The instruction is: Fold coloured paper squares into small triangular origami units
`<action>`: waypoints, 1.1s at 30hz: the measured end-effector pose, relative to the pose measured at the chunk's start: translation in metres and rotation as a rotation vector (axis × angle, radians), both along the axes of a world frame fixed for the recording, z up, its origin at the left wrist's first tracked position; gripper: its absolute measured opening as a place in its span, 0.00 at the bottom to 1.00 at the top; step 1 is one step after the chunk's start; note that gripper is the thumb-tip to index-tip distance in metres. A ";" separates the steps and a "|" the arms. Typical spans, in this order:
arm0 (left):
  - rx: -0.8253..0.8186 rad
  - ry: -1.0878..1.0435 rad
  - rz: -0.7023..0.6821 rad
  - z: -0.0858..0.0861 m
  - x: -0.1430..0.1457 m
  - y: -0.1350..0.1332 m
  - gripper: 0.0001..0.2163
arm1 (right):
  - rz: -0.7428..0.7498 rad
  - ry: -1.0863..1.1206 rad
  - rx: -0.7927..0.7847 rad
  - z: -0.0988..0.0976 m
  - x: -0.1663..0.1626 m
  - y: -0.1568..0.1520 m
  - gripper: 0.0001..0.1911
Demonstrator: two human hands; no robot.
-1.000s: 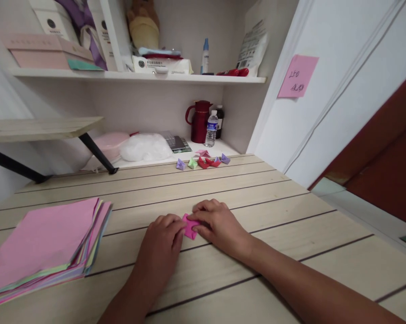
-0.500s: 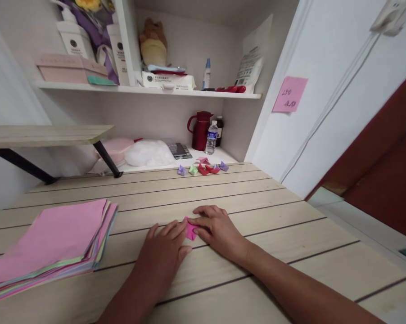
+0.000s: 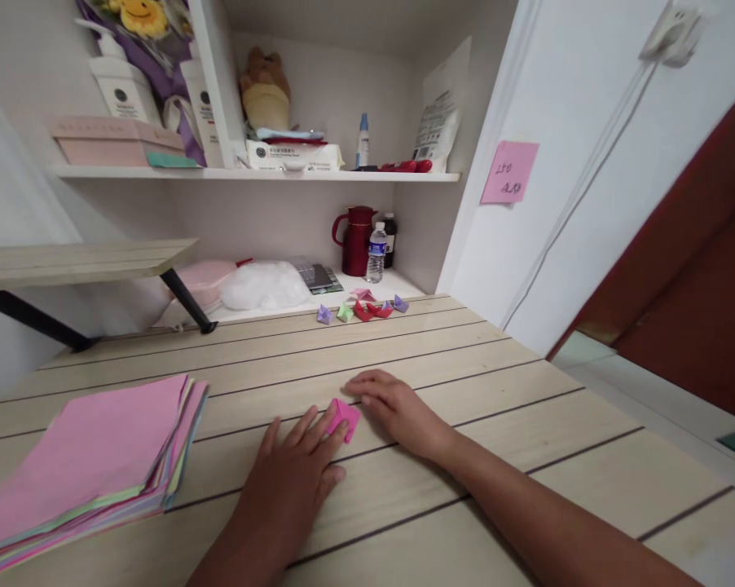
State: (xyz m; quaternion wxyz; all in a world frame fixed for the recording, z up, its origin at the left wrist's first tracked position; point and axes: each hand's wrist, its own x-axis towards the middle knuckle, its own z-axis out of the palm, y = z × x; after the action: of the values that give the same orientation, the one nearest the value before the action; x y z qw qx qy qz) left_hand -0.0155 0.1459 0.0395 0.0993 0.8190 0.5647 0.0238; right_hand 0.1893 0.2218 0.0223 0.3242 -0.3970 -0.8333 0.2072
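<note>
A small folded piece of bright pink paper point(image 3: 346, 416) lies flat on the slatted wooden table point(image 3: 441, 538). The fingertips of my left hand point(image 3: 300, 456) rest on its left side, fingers spread and the thumb apart. My right hand point(image 3: 398, 408) lies just to the right of the paper, fingers stretched out, close to its upper right edge and apparently not gripping anything. At the table's far edge stand several small folded paper boats, among them a green one point(image 3: 345, 312), a red one point(image 3: 363, 311) and a purple one point(image 3: 324, 315).
A stack of coloured paper sheets point(image 3: 92, 448) lies at the left. Behind the table is a white shelf point(image 3: 257, 174) with a red jug point(image 3: 356, 240) and a water bottle point(image 3: 376, 253) below it. A small raised wooden stand point(image 3: 80, 262) stands back left.
My right hand has lifted its fingers off the pink paper and lies beside it. My left fingers now reach further over the paper. The view has shifted slightly.
</note>
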 end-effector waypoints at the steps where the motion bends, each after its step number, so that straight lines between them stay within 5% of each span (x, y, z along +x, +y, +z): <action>1: -0.003 0.000 0.002 0.000 0.000 0.000 0.24 | -0.018 0.058 -0.022 0.003 0.003 0.001 0.19; 12: 0.065 0.022 -0.040 -0.017 -0.003 0.006 0.24 | 0.123 -0.371 0.053 0.013 0.007 -0.025 0.21; 23: 0.105 0.028 -0.083 -0.023 -0.009 0.006 0.28 | -0.010 -0.105 0.082 -0.003 -0.006 -0.008 0.05; 33: 0.068 0.027 -0.092 -0.019 -0.005 0.007 0.27 | -0.080 -0.218 0.088 0.001 -0.014 -0.016 0.11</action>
State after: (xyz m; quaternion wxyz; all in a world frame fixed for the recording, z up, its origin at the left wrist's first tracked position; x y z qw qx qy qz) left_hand -0.0205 0.1527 0.0206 0.0647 0.8471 0.5267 0.0275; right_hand 0.1755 0.2056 0.0232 0.2565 -0.4356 -0.8554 0.1129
